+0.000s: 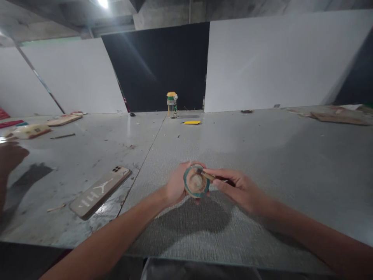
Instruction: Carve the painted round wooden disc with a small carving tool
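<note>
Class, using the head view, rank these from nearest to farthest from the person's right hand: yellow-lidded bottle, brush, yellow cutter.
1. Brush: held in the right hand.
2. Yellow cutter: ahead, leftward, on the table.
3. Yellow-lidded bottle: beyond the cutter, farther left.

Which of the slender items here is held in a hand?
The brush-like tool in the right hand, its tip at the round piece in the left hand. The yellow cutter, dark thin rod and pale stick lie on the table.

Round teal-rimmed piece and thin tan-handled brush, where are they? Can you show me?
Round teal-rimmed piece (197, 182): head view, on its tan middle.
Tan-handled brush (208, 176): head view, on its handle.
</note>
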Demonstrator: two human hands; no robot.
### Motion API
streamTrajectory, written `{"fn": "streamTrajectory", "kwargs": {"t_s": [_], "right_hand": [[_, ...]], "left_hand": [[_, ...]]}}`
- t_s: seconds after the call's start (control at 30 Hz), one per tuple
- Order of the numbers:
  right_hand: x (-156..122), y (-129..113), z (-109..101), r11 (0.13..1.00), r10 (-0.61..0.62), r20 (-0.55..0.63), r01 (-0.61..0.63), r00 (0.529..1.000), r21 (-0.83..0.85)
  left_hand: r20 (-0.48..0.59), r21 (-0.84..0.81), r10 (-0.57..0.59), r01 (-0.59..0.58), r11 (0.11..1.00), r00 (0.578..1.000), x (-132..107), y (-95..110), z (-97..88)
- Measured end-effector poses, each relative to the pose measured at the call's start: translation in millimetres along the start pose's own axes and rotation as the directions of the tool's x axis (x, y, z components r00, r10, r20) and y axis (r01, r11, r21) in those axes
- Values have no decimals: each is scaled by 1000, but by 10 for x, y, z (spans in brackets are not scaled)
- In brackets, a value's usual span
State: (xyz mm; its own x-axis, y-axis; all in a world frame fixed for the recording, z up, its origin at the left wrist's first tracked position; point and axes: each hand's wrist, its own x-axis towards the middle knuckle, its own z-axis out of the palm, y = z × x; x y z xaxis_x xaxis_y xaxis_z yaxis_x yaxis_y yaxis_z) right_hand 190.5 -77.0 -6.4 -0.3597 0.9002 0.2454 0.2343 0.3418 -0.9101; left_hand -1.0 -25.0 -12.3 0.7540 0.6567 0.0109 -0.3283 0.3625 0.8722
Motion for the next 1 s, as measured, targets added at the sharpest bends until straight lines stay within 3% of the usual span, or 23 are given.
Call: {"fn": "streamTrajectory", "kwargs": {"t_s": [0.13,0.23,0.37,0.53,0.7,1.0], "right_hand": [[6,23,24,961,133,71,-147,989,236],[9,22,12,942,177,92,-195,980,272],[10,-54,-20,999,36,27,-36,999,18],[-15,-133,-14,921,-123,-37,100,992,-377],[-39,-143,10,833,-256,-12,214,967,-511],[-71,-77,5,654,-345,49,278,937,-703]], "left_hand": [[7,13,18,-18,1000,1000,-4,12,17],[30,0,31,-31,1000,999,-6,17,18],[45,-15,32,-31,999,998,-5,11,-5],[27,11,29,-30,999,999,-7,2,-22],[13,62,18,-19,998,1000,-15,18,1],[-57,151,39,-30,988,998,0,28,34]]}}
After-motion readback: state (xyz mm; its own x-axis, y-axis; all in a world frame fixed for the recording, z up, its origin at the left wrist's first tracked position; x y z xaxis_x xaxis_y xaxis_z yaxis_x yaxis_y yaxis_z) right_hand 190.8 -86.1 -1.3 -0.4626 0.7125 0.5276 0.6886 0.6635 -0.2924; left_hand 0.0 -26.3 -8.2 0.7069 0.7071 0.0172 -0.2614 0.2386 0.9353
